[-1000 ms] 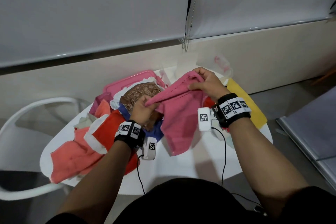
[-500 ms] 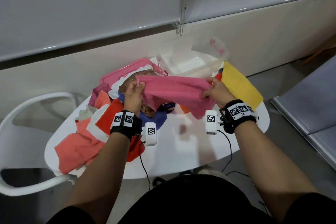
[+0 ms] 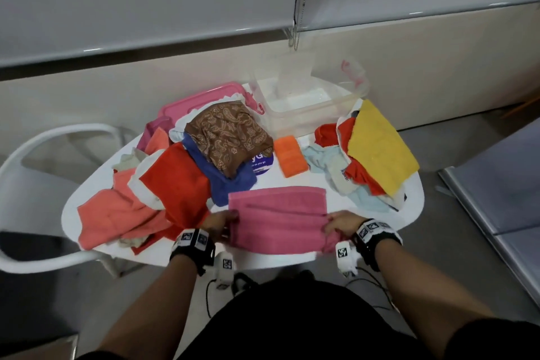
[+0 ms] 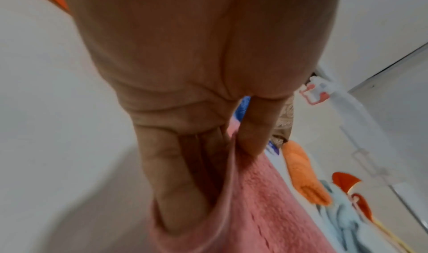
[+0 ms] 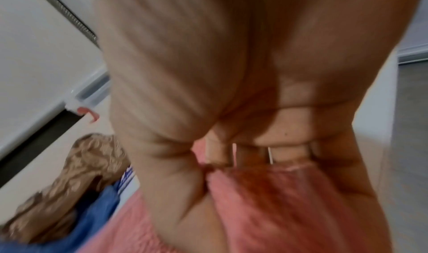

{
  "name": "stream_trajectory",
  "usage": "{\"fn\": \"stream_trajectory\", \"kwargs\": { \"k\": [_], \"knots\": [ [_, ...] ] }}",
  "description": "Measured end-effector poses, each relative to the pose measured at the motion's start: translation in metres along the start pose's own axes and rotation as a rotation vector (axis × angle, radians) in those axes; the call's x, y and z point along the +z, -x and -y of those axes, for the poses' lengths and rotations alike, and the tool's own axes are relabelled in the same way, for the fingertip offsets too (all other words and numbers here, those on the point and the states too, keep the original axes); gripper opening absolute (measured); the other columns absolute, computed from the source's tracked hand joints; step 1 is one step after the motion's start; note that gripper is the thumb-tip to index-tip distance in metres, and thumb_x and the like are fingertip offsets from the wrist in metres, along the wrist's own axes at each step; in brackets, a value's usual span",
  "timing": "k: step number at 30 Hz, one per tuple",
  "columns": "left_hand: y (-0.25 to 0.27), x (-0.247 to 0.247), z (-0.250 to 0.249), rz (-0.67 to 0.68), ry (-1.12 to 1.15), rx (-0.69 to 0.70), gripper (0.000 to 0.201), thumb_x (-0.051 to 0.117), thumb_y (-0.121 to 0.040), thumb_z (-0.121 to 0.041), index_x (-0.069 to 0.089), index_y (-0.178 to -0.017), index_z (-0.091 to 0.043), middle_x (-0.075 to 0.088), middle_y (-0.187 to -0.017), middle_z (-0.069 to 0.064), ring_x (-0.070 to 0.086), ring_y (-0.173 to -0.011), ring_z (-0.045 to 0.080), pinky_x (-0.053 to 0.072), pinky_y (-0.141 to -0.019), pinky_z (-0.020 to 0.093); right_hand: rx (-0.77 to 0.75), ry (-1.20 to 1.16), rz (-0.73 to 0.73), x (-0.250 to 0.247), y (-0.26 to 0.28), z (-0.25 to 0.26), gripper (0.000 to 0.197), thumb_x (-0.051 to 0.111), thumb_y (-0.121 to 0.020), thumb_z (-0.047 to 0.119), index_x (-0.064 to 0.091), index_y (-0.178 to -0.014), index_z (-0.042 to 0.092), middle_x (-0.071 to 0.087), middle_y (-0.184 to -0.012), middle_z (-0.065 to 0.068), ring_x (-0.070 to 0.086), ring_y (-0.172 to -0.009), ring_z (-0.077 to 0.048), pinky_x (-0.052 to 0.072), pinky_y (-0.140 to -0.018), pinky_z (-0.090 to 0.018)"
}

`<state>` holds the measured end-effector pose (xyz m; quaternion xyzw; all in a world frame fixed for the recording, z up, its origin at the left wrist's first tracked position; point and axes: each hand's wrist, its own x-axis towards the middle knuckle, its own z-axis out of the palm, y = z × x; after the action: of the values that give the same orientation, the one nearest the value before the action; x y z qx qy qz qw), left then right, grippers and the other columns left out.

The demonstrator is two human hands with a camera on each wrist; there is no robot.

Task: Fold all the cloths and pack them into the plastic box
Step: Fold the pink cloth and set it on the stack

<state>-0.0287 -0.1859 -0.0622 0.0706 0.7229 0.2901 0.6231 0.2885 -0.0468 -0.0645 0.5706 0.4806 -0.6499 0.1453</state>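
The place looks like an office or meeting-type room rather than a home, though this cannot be told for certain. Grey roller blinds (image 3: 146, 0) are drawn down over the windows, with a bead chain (image 3: 296, 29) hanging between them, above a plain beige wall sill (image 3: 423, 47). A small white oval table (image 3: 292, 254) stands by it, with a white moulded plastic chair (image 3: 43, 161) beside it. The floor (image 3: 453, 155) is smooth grey, and a grey panel (image 3: 502, 193) lies at the right.
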Motion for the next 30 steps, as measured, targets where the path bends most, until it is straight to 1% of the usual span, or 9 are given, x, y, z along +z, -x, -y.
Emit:
{"fn": "stream_trajectory", "kwargs": {
  "k": [2, 6, 9, 11, 15, 19, 23, 26, 30],
  "knots": [
    [0.002, 0.005, -0.025, -0.096, 0.084, 0.128, 0.009, 0.057, -0.092, -0.016, 0.060, -0.086, -0.010, 0.059, -0.076, 0.009, 0.054, -0.066, 0.025, 0.045, -0.060, 0.030, -0.089, -0.188, -0.066, -0.017, 0.016, 0.019, 0.034, 0.089, -0.049, 0.009, 0.072, -0.078, 0.004, 0.071, -0.084, -0.017, 0.066, -0.085, -0.038, 0.053, -0.088, -0.051],
    [0.016, 0.012, -0.082, -0.149, 0.247, 0.347, 0.017, 0.056, -0.094, -0.018, 0.053, -0.077, -0.015, 0.056, -0.052, -0.002, 0.051, -0.042, 0.013, 0.041, -0.043, 0.019, -0.431, -0.565, -0.166, -0.043, 0.048, 0.079, 0.045, 0.079, -0.072, 0.012, 0.065, -0.113, 0.004, 0.071, -0.110, -0.016, 0.069, -0.095, -0.031, 0.057, -0.087, -0.043],
    [0.026, 0.009, -0.109, -0.145, 0.271, 0.448, 0.015, 0.060, -0.090, -0.031, 0.063, -0.096, -0.018, 0.070, -0.092, 0.008, 0.064, -0.080, 0.024, 0.051, -0.079, 0.041, -0.558, -0.673, -0.149, -0.055, 0.056, 0.106, 0.048, 0.077, -0.077, 0.018, 0.060, -0.119, 0.001, 0.069, -0.114, -0.018, 0.067, -0.098, -0.032, 0.055, -0.089, -0.046],
    [0.027, 0.006, -0.113, -0.179, 0.196, 0.535, 0.020, 0.059, -0.091, -0.034, 0.063, -0.102, -0.018, 0.070, -0.109, 0.010, 0.065, -0.099, 0.030, 0.049, -0.093, 0.047, -0.599, -0.670, -0.163, -0.060, 0.060, 0.110, 0.041, 0.076, -0.079, 0.022, 0.064, -0.114, 0.006, 0.072, -0.107, -0.015, 0.069, -0.091, -0.029, 0.056, -0.079, -0.042],
    [0.032, 0.017, -0.079, -0.246, -0.161, 0.582, 0.024, 0.058, -0.095, -0.034, 0.060, -0.095, -0.010, 0.067, -0.092, 0.009, 0.062, -0.089, 0.026, 0.051, -0.074, 0.027, -0.522, -0.482, -0.202, -0.053, 0.048, 0.076, 0.057, 0.081, -0.073, 0.041, 0.065, -0.120, 0.012, 0.071, -0.115, -0.014, 0.071, -0.097, -0.029, 0.055, -0.088, -0.043],
    [0.025, 0.033, -0.003, -0.187, -0.422, 0.380, 0.023, 0.058, -0.097, -0.029, 0.061, -0.105, -0.008, 0.065, -0.082, 0.013, 0.064, -0.061, 0.023, 0.053, -0.055, 0.033, -0.309, 0.016, -0.183, -0.026, 0.019, 0.004, 0.076, 0.075, -0.067, 0.067, 0.064, -0.125, 0.018, 0.064, -0.121, 0.005, 0.065, -0.108, -0.024, 0.050, -0.098, -0.041],
    [0.011, 0.031, 0.066, -0.155, -0.699, 0.250, 0.058, 0.045, -0.086, -0.061, 0.060, -0.116, -0.014, 0.068, -0.114, 0.014, 0.063, -0.100, 0.031, 0.046, -0.083, 0.033, -0.127, 0.256, -0.154, -0.007, -0.011, -0.064, 0.049, 0.068, -0.086, 0.047, 0.067, -0.119, 0.011, 0.067, -0.122, -0.007, 0.065, -0.100, -0.022, 0.053, -0.087, -0.030],
    [0.009, 0.028, 0.075, -0.199, -0.690, 0.213, 0.057, 0.038, -0.076, -0.060, 0.056, -0.100, -0.012, 0.067, -0.110, 0.018, 0.060, -0.103, 0.036, 0.041, -0.081, 0.035, -0.110, 0.304, -0.150, -0.002, -0.014, -0.076, 0.028, 0.061, -0.095, 0.032, 0.070, -0.112, 0.012, 0.071, -0.107, -0.007, 0.066, -0.084, -0.018, 0.048, -0.062, -0.017],
    [0.007, 0.030, 0.059, -0.203, -0.630, 0.241, 0.052, 0.035, -0.073, -0.057, 0.053, -0.091, -0.011, 0.066, -0.108, 0.021, 0.060, -0.102, 0.037, 0.041, -0.081, 0.037, -0.125, 0.270, -0.225, -0.003, -0.012, -0.054, 0.017, 0.059, -0.092, 0.026, 0.073, -0.094, 0.017, 0.074, -0.091, -0.005, 0.070, -0.079, -0.023, 0.052, -0.065, -0.029]
  ]
}}
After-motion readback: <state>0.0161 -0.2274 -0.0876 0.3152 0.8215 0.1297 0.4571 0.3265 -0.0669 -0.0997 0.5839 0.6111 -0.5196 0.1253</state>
